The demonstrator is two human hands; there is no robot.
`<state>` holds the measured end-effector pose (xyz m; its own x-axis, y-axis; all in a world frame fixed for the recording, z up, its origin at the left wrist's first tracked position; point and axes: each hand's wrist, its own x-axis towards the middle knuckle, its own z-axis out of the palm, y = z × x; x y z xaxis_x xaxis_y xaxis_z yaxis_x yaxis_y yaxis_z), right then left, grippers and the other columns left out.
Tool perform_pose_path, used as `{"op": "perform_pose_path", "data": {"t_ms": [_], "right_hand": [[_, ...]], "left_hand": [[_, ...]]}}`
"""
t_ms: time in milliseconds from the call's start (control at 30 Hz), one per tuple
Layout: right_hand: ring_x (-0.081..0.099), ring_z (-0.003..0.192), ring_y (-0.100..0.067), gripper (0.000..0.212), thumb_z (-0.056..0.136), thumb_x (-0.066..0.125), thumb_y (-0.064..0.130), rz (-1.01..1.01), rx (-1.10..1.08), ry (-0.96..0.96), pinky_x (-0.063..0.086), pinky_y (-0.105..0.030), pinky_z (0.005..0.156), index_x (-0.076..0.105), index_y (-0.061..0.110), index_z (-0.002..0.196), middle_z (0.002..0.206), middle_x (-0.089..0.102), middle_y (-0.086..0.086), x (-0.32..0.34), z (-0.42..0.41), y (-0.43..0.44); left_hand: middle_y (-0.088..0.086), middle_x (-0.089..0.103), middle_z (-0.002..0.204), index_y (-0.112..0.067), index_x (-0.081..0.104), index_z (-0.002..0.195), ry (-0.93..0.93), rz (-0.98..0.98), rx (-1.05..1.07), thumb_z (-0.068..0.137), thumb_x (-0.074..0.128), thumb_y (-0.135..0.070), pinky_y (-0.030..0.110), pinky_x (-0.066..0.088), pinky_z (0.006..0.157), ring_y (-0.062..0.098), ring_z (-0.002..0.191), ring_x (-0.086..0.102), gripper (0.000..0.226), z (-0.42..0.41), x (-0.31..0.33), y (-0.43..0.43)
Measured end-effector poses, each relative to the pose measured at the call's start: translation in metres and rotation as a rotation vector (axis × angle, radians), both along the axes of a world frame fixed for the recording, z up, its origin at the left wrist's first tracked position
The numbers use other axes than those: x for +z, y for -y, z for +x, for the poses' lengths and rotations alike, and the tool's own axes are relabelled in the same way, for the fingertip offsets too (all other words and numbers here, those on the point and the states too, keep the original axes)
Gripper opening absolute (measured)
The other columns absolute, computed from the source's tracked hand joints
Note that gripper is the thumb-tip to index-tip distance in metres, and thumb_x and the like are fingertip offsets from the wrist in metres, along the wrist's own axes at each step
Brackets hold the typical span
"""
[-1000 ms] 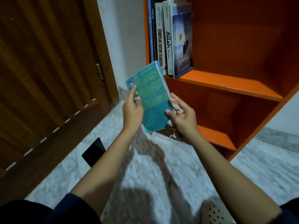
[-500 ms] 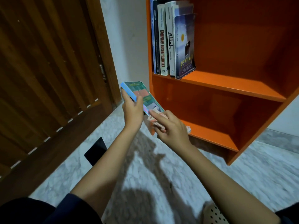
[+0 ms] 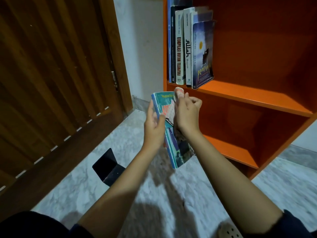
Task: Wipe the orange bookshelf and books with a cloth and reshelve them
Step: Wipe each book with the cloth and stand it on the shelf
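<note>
Marble floor [image 3: 197, 194] lay pale beneath you, and above it, just in front of the orange bookshelf [image 3: 248, 98], you held a teal book [image 3: 179, 152] at a tilt, off every shelf. Your left hand [image 3: 154, 124] gripped it along the blue spine edge. Your right hand [image 3: 187, 114] was curled round a pinkish cloth [image 3: 179, 91] and held it against the upper part of the front cover. By my reading you were wiping this one book and had not yet started putting it back. Just above your hands a row of books [image 3: 188, 48] stood upright at the left end of the upper shelf, with orange board showing to their right. The next move would call for finishing the cover, then turning the book upright and sliding it in beside that row. A wooden door [image 3: 51, 74] stood to your left, with a black object [image 3: 108, 167] on the floor near it.
</note>
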<state>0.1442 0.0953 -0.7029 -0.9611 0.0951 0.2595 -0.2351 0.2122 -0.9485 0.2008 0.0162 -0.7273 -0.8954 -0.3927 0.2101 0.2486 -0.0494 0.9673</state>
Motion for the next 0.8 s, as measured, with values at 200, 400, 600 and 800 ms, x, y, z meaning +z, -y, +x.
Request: {"op": "perform_pose_path", "data": {"t_ms": [200,400,600,800], "right_hand": [[0.048,0.102,-0.012,0.040,0.094,0.051,0.011,0.105,0.090,-0.180,0.039,-0.015,0.085,0.052,0.015,0.133,0.110,0.049,-0.003,-0.013,0.003,-0.011],[0.058,0.098,-0.012,0.023,0.083,0.068,0.011,0.139,0.020,-0.540,0.049,-0.025,0.084,0.070,0.011,0.106,0.104,0.062,0.007,-0.041,0.023,-0.019],[0.052,0.096,-0.021,0.027,0.085,0.061,0.014,0.291,0.077,-0.667,0.037,-0.014,0.084,0.070,0.015,0.111,0.107,0.062,-0.007,-0.023,0.008,-0.008],[0.052,0.096,-0.026,0.030,0.086,0.058,0.009,0.249,0.034,-0.574,0.047,-0.031,0.079,0.068,0.016,0.114,0.104,0.055,-0.009,-0.009,-0.017,-0.003]], "left_hand": [[0.009,0.063,0.116,-0.020,0.028,0.144,-0.013,0.051,-0.021,0.097,0.043,-0.003,0.024,0.055,0.073,0.019,0.092,0.065,0.052,-0.001,0.003,0.003],[-0.005,0.066,0.097,-0.013,0.035,0.141,-0.022,0.125,0.007,0.097,0.043,-0.001,0.018,0.054,0.061,0.002,0.074,0.068,0.046,-0.001,0.007,0.008],[-0.001,0.062,0.116,-0.012,0.037,0.140,-0.013,-0.023,-0.060,0.098,0.039,-0.003,0.019,0.052,0.080,0.005,0.097,0.065,0.043,0.003,0.010,0.006],[-0.015,0.054,0.110,-0.010,0.030,0.144,-0.041,-0.045,-0.011,0.100,0.035,-0.003,0.011,0.050,0.071,-0.012,0.087,0.061,0.045,0.004,0.018,0.003]]}}
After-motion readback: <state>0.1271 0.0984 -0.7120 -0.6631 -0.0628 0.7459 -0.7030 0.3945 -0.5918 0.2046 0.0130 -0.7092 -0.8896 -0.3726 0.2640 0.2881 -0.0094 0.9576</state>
